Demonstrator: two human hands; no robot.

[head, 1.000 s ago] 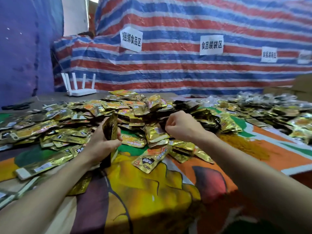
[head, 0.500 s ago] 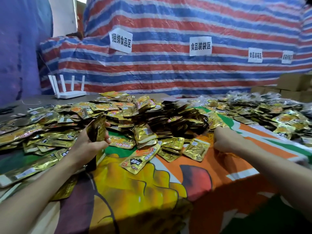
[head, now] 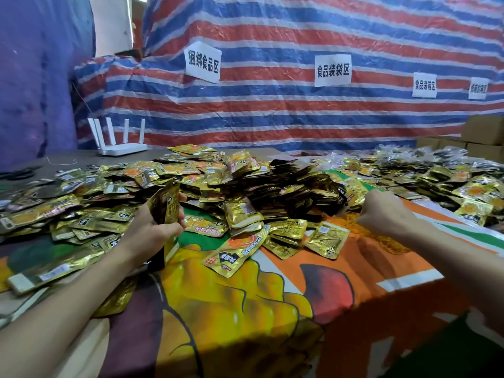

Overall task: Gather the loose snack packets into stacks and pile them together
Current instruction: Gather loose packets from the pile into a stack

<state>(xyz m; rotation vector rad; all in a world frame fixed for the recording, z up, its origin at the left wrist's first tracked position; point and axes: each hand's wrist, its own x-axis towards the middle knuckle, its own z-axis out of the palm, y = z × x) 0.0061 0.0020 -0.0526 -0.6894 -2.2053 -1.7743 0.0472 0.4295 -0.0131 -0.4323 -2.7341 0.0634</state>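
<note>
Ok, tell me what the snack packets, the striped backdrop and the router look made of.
Snack packets: probably metallised plastic film, glossy gold, going by the sharp crinkled glints. Striped backdrop: woven plastic tarpaulin by the look, slightly shiny, finely creased. Router: likely hard white plastic, smooth and matte, with moulded aerials.
</note>
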